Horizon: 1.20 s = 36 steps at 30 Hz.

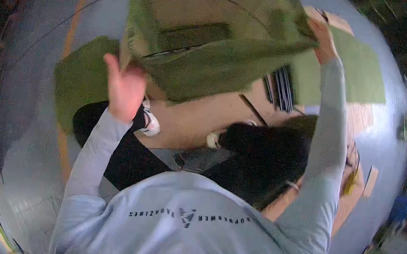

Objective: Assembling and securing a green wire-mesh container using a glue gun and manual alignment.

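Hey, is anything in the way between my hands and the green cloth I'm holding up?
Nothing visible. Your right hand holds the green cloth directly at its right corner. Your left hand is at its left edge, though blur hides the exact contact.

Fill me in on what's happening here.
A person with knees apart is holding up a piece of green fabric. The right hand grips its right corner; the left hand is at its left edge, thumb spread, its grip unclear. Below lies a brown sheet, with a group of dark strips at the person's right.
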### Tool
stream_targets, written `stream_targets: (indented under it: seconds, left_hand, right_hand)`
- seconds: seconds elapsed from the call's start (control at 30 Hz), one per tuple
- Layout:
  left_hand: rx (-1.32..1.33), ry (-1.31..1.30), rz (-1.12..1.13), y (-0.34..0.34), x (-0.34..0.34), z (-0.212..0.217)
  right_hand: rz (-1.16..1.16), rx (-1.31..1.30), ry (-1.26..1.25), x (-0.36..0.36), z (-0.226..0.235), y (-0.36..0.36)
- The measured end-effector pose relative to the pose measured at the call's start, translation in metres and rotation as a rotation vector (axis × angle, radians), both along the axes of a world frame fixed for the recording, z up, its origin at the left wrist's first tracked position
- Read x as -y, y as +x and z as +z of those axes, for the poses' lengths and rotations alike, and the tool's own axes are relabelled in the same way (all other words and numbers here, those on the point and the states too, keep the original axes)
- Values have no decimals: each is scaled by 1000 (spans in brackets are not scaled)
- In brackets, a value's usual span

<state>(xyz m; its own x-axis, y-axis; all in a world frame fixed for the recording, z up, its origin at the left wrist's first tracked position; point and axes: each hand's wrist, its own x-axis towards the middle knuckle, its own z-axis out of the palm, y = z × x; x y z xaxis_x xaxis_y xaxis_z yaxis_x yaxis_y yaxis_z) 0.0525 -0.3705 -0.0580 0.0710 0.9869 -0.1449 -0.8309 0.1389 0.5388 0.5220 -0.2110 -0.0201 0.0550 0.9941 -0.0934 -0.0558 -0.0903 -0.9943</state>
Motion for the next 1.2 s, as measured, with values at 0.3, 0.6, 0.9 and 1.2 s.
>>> stream_targets:
  seconds: [0.3,0.6,0.9,1.2]
  left_hand:
    - [164,270,-122,-14,27,5]
    - [-928,201,375,-51,24,5]
    - [-990,126,294,-78,-5,20]
    - [-963,135,189,-107,-33,-13]
  right_hand:
    - [151,104,149,-85,-50,37]
    - [-461,322,16,193,-61,37]
    - [-1270,963,-562,579,-55,68]
    - [-925,-622,-1193,701,-224,-62]
